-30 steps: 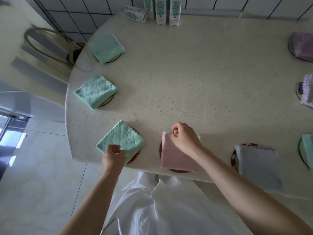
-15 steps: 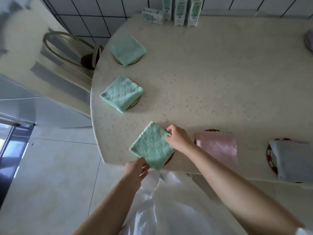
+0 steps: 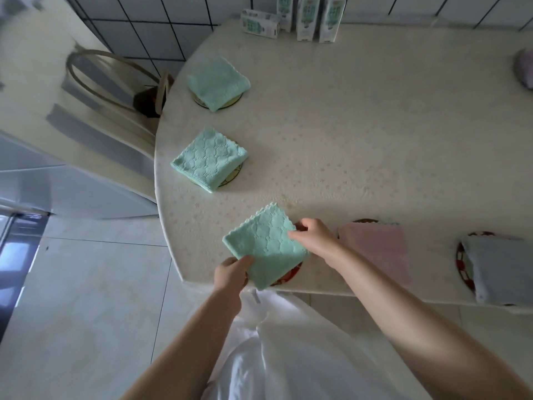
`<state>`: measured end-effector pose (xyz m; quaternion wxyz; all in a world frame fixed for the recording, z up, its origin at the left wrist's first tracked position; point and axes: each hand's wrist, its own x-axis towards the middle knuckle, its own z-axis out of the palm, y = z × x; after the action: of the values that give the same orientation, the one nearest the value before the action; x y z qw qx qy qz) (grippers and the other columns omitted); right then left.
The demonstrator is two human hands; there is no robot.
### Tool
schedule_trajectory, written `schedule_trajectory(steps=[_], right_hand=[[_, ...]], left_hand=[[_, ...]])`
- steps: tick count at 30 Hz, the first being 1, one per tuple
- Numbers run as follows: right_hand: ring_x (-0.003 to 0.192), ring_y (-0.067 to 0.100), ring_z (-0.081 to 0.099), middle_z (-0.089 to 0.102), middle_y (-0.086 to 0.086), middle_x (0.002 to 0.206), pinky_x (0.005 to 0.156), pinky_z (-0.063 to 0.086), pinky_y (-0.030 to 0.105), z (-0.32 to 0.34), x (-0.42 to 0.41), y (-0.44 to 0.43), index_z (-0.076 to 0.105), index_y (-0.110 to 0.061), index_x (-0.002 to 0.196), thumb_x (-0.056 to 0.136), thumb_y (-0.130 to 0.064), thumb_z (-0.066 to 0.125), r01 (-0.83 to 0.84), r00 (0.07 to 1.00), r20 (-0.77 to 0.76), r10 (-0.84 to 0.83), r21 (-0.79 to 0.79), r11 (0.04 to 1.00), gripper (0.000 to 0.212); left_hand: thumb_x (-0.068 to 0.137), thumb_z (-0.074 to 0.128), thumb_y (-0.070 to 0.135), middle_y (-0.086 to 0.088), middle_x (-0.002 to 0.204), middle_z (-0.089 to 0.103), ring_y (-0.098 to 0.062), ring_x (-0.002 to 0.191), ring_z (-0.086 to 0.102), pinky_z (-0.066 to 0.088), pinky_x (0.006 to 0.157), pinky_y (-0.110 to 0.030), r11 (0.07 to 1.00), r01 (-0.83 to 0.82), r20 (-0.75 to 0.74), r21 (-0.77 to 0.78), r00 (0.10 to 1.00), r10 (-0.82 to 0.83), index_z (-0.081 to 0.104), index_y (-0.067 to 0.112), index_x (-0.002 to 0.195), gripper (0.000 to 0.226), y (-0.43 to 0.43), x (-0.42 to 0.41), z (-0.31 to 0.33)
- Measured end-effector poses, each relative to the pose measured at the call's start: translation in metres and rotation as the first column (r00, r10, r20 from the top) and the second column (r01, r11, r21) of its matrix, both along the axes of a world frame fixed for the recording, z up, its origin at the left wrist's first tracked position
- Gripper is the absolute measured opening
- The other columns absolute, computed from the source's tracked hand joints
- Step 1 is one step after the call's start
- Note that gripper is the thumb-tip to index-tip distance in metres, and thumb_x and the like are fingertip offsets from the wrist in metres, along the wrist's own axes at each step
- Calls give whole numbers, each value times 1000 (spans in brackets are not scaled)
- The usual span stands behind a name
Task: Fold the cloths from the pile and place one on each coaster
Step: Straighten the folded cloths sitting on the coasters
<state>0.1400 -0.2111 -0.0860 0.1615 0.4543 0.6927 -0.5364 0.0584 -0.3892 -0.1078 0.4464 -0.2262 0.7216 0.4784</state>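
We see the bench carrying folded cloths along its curved rim. The green cloth is a folded square set corner-on like a diamond. It has a quilted pattern and a scalloped edge at its far corner. It lies on a red coaster at the near edge of the bench, and its near corner reaches that edge. The coaster shows only at the right side of the cloth. To the right lie a pink cloth and then a grey cloth, both folded. Two further green cloths lie folded up the left rim: the mid cloth and the far cloth.

One second ago the right hand rested on the pink cloth; it is now at the green cloth. Half a second ago the left hand sat just below the cloth's near-left edge; its thumb now lies on top of that edge.

The left hand grips the near-left edge, thumb above and fingers beneath. The right hand pinches the right corner with curled fingers.
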Motion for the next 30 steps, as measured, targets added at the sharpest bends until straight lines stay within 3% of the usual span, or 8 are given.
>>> schedule_trajectory(steps=[3,5,11,15,19,23,30], right_hand=[[76,20,62,67,8,88,65,44,30,-7,15,-6,62,-9,95,81,-26,61,45,999,-16,-45,-46,998,21],[86,23,67,70,9,95,74,54,36,-14,23,-12,64,-12,97,81,-25,65,92,996,-9,-92,-54,994,21],[80,22,69,70,1,84,76,57,49,-38,40,-32,62,-22,82,77,-26,72,249,968,5,-249,-89,964,11],[78,18,67,69,-3,83,70,55,34,-35,39,-35,62,-20,88,78,-34,69,142,990,-1,-142,70,987,18],[74,15,60,61,-8,75,56,40,25,-36,37,-33,56,-20,84,78,-33,68,40,999,28,-46,205,978,19],[77,13,60,64,-7,82,66,46,29,-35,37,-24,58,-18,90,83,-25,63,68,996,28,-81,311,948,11],[69,3,54,60,-6,92,54,36,12,-20,-7,-1,56,-14,104,90,-16,56,71,996,-75,-43,416,907,14]], left_hand=[[79,65,10,-22,101,67,-31,92,63,52,90,-51,995,100,-106,-26,989,-102,64,6,89,11,0,-10,4],[82,65,11,-12,96,68,-30,95,65,54,88,-50,988,144,-149,-62,977,-151,64,10,93,11,2,-17,5],[81,73,19,-4,96,70,-26,93,66,54,88,-45,972,198,-161,-125,963,-217,69,16,95,15,3,-26,0],[82,72,18,-5,95,70,-27,92,65,55,87,-44,968,201,-185,-148,956,-226,68,14,95,15,3,-29,-3],[82,73,16,-4,88,69,-24,84,65,56,83,-43,958,217,-206,-190,945,-254,67,13,90,11,2,-33,-5],[84,68,9,-7,84,69,-21,73,65,57,74,-36,957,199,-209,-212,947,-243,66,7,96,12,-4,-45,-6],[86,64,9,-8,88,68,-21,74,65,57,76,-35,977,134,-250,-164,953,-172,64,8,98,12,-2,-92,2]])
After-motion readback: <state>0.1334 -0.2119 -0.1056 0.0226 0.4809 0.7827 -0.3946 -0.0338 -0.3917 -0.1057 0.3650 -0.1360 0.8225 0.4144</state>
